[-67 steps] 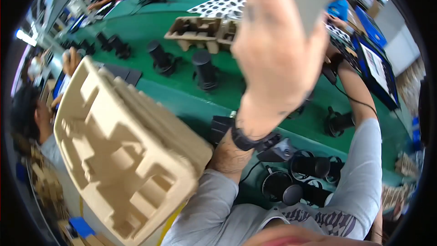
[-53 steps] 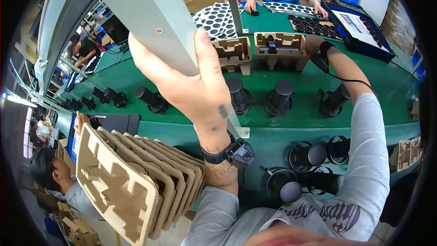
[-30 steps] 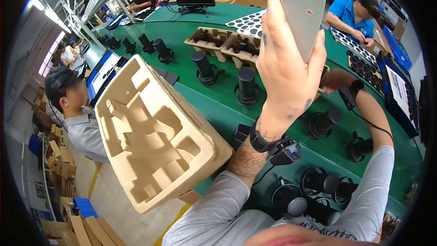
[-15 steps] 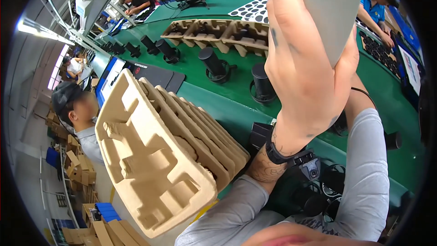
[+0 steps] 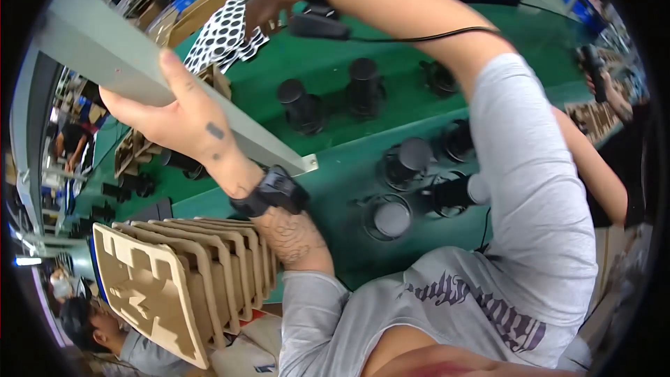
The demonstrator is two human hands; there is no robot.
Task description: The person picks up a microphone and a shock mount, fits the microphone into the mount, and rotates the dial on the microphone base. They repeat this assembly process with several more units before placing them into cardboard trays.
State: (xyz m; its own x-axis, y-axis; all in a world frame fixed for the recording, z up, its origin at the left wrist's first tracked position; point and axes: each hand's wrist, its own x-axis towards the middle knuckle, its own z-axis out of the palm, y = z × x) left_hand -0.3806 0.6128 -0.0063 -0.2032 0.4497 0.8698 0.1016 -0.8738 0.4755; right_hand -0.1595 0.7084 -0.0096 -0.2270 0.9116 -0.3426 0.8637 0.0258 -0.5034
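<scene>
Two hands to describe, set well apart. Held in the left hand (image 5: 178,115), grey post (image 5: 105,42), slanting in view: grip spread wide, thumb at one side and fingers at the other, likely for steadying the body during a long reach. Stretched far across, right hand (image 5: 276,3), dark and blurred, close to dotted sheets (image 5: 216,38); cannot tell touching or not, nor how far open this grip, nor anything held. Beside the left forearm, brown trays (image 5: 199,272), nested one in another, probably for saving space. On green desk (image 5: 342,181), black cylinders (image 5: 363,87), some apart, some close together, perhaps for easy access. As for materials: apparently painted metal, smooth and straight-edged, for the post; seemingly moulded pulp, matt, with hollow pockets and rounded rims, for the trays; flat white with round black spots for the sheets.
</scene>
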